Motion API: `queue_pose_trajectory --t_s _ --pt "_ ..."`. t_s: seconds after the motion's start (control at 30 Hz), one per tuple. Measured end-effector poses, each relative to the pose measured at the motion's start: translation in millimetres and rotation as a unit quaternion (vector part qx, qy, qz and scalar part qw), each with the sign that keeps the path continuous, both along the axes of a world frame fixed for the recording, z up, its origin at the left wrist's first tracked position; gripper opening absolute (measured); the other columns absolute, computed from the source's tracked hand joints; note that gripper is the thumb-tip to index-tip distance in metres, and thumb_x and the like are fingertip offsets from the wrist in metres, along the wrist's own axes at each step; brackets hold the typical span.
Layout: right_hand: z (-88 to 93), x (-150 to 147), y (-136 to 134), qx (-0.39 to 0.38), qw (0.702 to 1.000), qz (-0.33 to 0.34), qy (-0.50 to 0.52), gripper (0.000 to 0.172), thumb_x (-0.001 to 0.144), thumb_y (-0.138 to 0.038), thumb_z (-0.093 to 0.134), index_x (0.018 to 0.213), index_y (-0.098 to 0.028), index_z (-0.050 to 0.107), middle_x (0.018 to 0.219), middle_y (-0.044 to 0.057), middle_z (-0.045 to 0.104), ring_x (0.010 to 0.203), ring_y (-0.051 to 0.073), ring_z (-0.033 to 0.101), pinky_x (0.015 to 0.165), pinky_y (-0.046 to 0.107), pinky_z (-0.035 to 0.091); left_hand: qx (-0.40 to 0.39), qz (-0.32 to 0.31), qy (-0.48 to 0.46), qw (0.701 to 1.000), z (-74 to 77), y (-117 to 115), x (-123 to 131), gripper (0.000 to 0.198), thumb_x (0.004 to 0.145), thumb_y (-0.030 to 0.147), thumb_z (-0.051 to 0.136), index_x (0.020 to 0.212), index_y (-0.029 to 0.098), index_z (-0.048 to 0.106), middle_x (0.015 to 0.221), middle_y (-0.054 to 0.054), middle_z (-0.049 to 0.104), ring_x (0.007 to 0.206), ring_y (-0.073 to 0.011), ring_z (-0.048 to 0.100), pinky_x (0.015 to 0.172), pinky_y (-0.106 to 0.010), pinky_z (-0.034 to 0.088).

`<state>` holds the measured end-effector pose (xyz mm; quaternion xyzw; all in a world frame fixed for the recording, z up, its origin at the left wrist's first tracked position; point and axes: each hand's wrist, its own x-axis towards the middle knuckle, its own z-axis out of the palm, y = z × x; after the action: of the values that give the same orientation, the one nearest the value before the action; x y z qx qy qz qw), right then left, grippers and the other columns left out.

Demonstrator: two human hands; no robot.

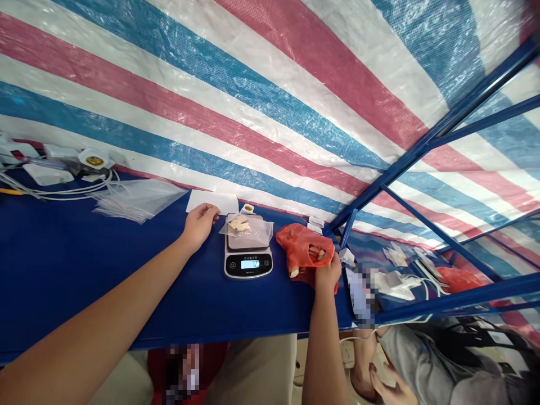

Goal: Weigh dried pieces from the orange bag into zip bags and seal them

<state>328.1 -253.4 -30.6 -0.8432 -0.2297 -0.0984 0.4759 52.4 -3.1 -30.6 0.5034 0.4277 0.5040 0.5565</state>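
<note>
A digital kitchen scale (248, 266) stands on the blue table, its lit display showing the digits 7 and 2. Across its platform lies a clear plastic bag (264, 229) with pale, irregular pieces (239, 224) in it. My left hand (201, 226) is just left of the scale, at the edge of a white sheet of paper (211, 201). Its fingers are curled together, and whatever they may hold is hidden. On the right, my right hand (329, 274) grips the side of a red plastic bag (300, 242), whose opening shows brownish pieces inside.
Flat clear bags (137, 197) are piled on the left, near white cables and small devices (90, 160). A small roll (247, 208) sits behind the scale. Blue metal bars (422, 140) rise at the right. Another person's hand (390, 385) shows at lower right.
</note>
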Motion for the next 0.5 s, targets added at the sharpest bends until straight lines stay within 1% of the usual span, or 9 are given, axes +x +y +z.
queue_pose_trajectory --t_s 0.1,0.2,0.3,0.4,0.5 --pt "-4.8 4 -1 0.070 0.997 -0.024 0.010 0.060 0.098 -0.071 0.029 0.077 -0.024 0.059 0.073 0.006 0.070 0.069 0.024 0.065 0.065 0.033 0.049 -0.002 0.001 -0.005 1.000 -0.6 1 1 0.015 0.068 0.036 0.065 0.069 0.021 0.068 0.076 -0.002 0.068 0.075 -0.0187 0.062 0.066 -0.029 0.048" --pt "-5.6 6 0 0.132 0.990 -0.048 -0.007 0.056 0.097 -0.072 0.028 0.076 -0.026 0.052 0.073 0.003 0.063 0.069 0.021 0.059 0.068 0.033 0.049 -0.004 0.002 -0.013 1.000 -1.4 1 1 0.015 0.067 0.036 0.065 0.069 0.021 0.068 0.077 -0.002 0.068 0.074 -0.0180 0.061 0.066 -0.028 0.048" --pt "-0.4 6 0 0.186 0.980 -0.066 -0.029 0.051 0.098 -0.071 0.031 0.081 -0.026 0.049 0.075 0.000 0.057 0.070 0.019 0.055 0.071 0.033 0.049 -0.003 -0.001 -0.011 1.000 -1.7 1 1 0.017 0.068 0.038 0.065 0.070 0.021 0.068 0.076 -0.002 0.067 0.074 -0.0175 0.061 0.066 -0.028 0.047" --pt "7.5 -2 -1 0.222 0.972 -0.067 -0.043 0.047 0.098 -0.068 0.035 0.088 -0.025 0.052 0.074 -0.002 0.050 0.067 0.018 0.051 0.068 0.033 0.048 -0.004 -0.003 -0.005 1.000 -2.5 1 1 0.019 0.069 0.040 0.065 0.072 0.021 0.068 0.074 -0.002 0.067 0.073 -0.0179 0.061 0.066 -0.028 0.047" --pt "14.2 -25 -7 0.245 0.966 -0.066 -0.046 0.046 0.098 -0.065 0.043 0.108 -0.022 0.058 0.077 -0.001 0.052 0.065 0.018 0.052 0.062 0.032 0.047 -0.001 -0.007 -0.001 1.000 -4.8 1 1 0.020 0.070 0.041 0.065 0.073 0.021 0.067 0.073 -0.002 0.067 0.073 -0.0188 0.061 0.065 -0.029 0.046"
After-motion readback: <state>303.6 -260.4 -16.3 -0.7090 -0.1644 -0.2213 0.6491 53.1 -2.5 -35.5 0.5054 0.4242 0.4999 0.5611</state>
